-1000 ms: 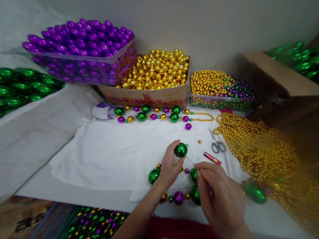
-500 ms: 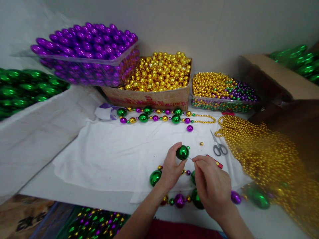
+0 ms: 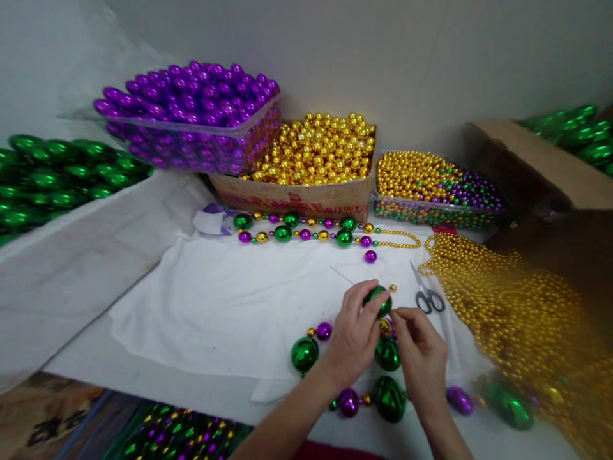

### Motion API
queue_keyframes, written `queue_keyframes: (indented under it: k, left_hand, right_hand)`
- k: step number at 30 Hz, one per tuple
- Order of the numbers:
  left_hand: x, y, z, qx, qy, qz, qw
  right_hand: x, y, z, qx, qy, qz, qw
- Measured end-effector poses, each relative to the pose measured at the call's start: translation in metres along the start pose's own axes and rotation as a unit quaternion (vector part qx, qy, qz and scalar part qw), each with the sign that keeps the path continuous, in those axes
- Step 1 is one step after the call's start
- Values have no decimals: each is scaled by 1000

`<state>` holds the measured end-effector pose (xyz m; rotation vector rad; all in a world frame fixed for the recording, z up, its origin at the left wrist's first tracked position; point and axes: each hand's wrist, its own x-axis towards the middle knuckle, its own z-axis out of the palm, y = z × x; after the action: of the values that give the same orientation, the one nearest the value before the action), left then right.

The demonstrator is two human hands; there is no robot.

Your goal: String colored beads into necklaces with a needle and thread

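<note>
While clear and cardboard containers of purple, gold and mixed beads [image 3: 431, 215] line the back of the table [image 3: 158, 383], a long bead strand [image 3: 283, 234] lies doubled across the white cloth [image 3: 215, 300] before them. Scissors [image 3: 431, 301] rest to the right, beside heaped gold chains [image 3: 517, 319], and a loose purple bead [image 3: 370, 257] sits beyond the hands. Nearer, a strand of large beads [image 3: 389, 399] curves beneath the hands and forearms, which partly cover it. Above that strand is the green ball [image 3: 384, 307], round, so without a clear long axis; a thin needle [image 3: 341, 275] slants away from it toward the far left, its near end hidden behind fingers. Curled around the ball, the left hand [image 3: 354, 335] grasps it; the right hand [image 3: 393, 313] is pinched at its right edge, anything between those fingertips too small to tell.
</note>
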<state>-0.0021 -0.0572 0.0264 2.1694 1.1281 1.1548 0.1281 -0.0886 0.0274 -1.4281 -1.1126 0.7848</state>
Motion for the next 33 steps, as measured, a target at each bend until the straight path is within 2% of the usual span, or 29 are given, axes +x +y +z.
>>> queue_keyframes:
  k: [2, 3, 4, 6, 7, 9, 11, 14, 18, 20, 22, 24, 26, 29, 33]
  left_hand:
    - [2, 13, 2, -43, -1, -2, 999]
    - [3, 18, 4, -66, 21, -18, 997]
    - [5, 21, 4, -90, 59, -44, 993]
    - [9, 20, 6, -140, 145, -118, 972]
    - [12, 17, 6, -171, 165, -159, 958]
    - [20, 8, 7, -242, 143, -227, 933]
    - [26, -3, 6, -300, 94, -258, 914]
    - [32, -12, 1, -315, 85, -254, 911]
    - [39, -7, -6, -275, 74, -224, 932]
    - [46, -1, -7, -255, 63, -188, 947]
    - [53, 7, -8, -235, 49, -145, 960]
    - [59, 14, -8, -219, 34, -111, 969]
    - [63, 20, -10, -210, 25, -94, 973]
    - [60, 25, -13, -228, 21, -111, 967]
    - [51, 21, -13, -304, 23, -182, 935]
  right_hand:
    - [9, 11, -9, 160, 29, 131, 978]
    - [14, 16, -14, 214, 32, 168, 962]
    - [18, 19, -19, 244, 30, 186, 951]
    - [24, 22, -25, 255, 22, 188, 948]
    - [25, 22, -25, 257, 20, 189, 947]
    - [26, 21, -22, 256, 10, 188, 948]
    - [25, 21, -16, 243, -9, 185, 952]
    - [26, 22, -13, 203, -44, 174, 962]
    - [33, 19, -28, 134, -60, 151, 978]
    - [37, 12, -38, 65, -50, 107, 991]
    - [40, 1, -44, -21, -60, 33, 997]
    - [42, -10, -44, -77, -89, -37, 992]
    - [42, -17, -41, -94, -114, -73, 986]
    - [37, -21, -38, -105, -122, -79, 984]
    - [29, -23, -41, -121, -140, -69, 980]
